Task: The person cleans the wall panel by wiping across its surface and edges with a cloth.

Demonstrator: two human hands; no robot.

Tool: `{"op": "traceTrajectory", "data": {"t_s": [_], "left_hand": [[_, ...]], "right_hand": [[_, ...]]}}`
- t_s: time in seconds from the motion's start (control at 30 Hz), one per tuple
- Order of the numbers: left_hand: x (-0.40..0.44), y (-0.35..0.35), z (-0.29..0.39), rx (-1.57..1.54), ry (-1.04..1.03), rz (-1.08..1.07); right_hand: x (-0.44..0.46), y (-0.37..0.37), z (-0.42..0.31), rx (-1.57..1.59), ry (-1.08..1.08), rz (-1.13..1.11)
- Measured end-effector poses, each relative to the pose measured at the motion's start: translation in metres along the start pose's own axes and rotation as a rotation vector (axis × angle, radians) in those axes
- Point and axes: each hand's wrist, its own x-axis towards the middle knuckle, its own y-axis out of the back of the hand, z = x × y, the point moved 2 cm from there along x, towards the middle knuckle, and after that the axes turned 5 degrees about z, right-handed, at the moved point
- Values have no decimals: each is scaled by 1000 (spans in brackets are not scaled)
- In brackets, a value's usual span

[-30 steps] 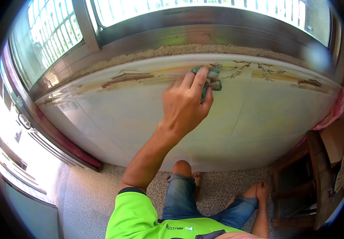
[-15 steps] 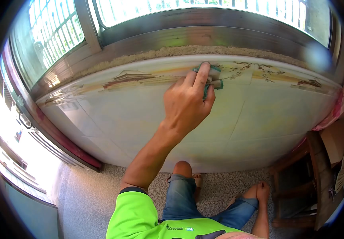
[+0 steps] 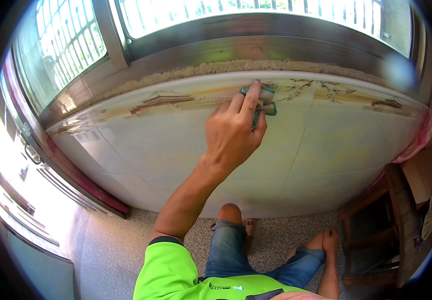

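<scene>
My left hand (image 3: 236,125) is closed round a crumpled grey cloth with green edges (image 3: 267,100). It presses the cloth against the decorated upper strip of the tiled wall (image 3: 246,170), between a painted building and painted blossom branches. Low at the right, my right hand (image 3: 330,239) rests at my bent knee, in shorts; its fingers are small and partly hidden, so whether they are apart or closed does not show.
Above the tiles run a rough mortar ledge (image 3: 226,66) and a barred window with a metal frame (image 3: 256,46). A wooden cabinet (image 3: 401,225) stands at the right. An open door (image 3: 71,170) is at the left, above a speckled floor (image 3: 116,240).
My left hand and the cloth shifted slightly right, then back left, along the decorated strip. My right hand has stayed at my knee.
</scene>
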Motion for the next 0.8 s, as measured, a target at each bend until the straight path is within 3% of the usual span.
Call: {"op": "traceTrajectory", "data": {"t_s": [0.53,0.6,0.8], "left_hand": [[-2,0,1,14,-31,6],[-2,1,1,13,-12,-15],[-3,-2,0,24,-33,3]], "right_hand": [[1,0,2,-34,15,5],[-2,8,-15,10,-109,-73],[0,7,-11,8,-57,-77]]}}
